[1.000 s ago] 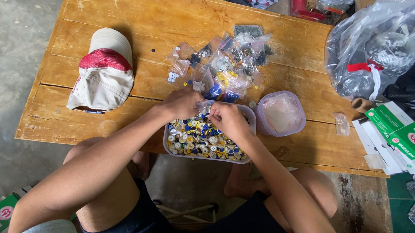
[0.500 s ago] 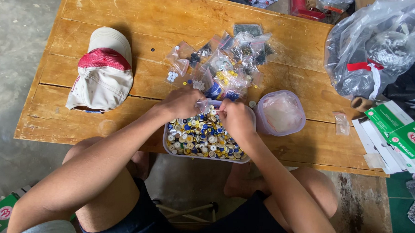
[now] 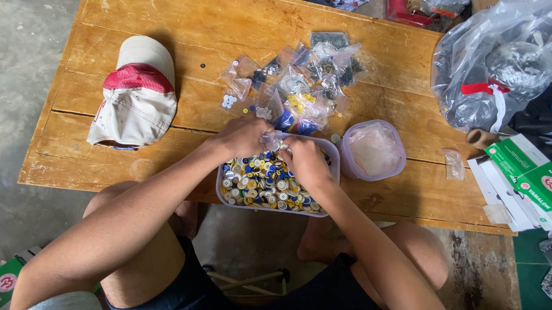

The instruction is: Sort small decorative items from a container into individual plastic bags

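I'm bagging buttons: my left hand [image 3: 242,136] pinches a small clear bag [image 3: 270,140] over the tub of buttons [image 3: 262,183]. My right hand [image 3: 305,163] rests fingers together there (any button hidden); next, I judge, a steady drop in.

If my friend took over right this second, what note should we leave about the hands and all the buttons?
Left hand: at the far rim of the tub of mixed buttons, pinching a small clear bag.
Right hand: over the tub, fingers at the same bag.
Done: filled small bags lie heaped on the wooden table.
Left: the tub is full of unsorted buttons.
Nearby: a round container holding plastic, a cap.
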